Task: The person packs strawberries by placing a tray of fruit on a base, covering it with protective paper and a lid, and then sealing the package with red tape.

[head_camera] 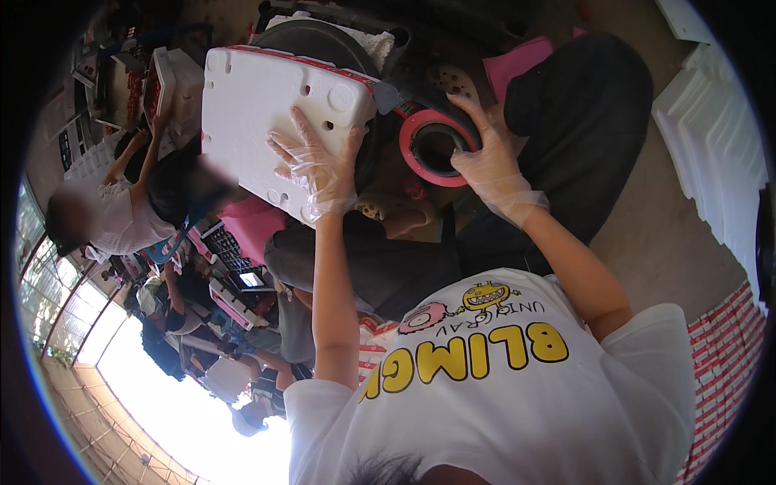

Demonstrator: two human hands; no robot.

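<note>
A white polystyrene foam box (254, 115) lies before me, its broad face with holes and round recesses turned up towards me. My left hand (318, 160), in a clear plastic glove, rests flat on that face, fingers spread and thumb near the right edge. Red printed tape (327, 70) runs along the box's far edge towards a handheld tape dispenser (427, 100). My right hand (494, 160), also gloved, grips the dispenser just right of the box. On it sits a tape roll (418, 170) with a pinkish-red side and a dark hub.
Behind the box is a black round object (315, 36). Stacked white foam pieces (709, 127) stand at right, above red-and-white cartons (724, 376). At left, a person (133, 212) sits near a foam box of red produce (157, 85). More people work farther back.
</note>
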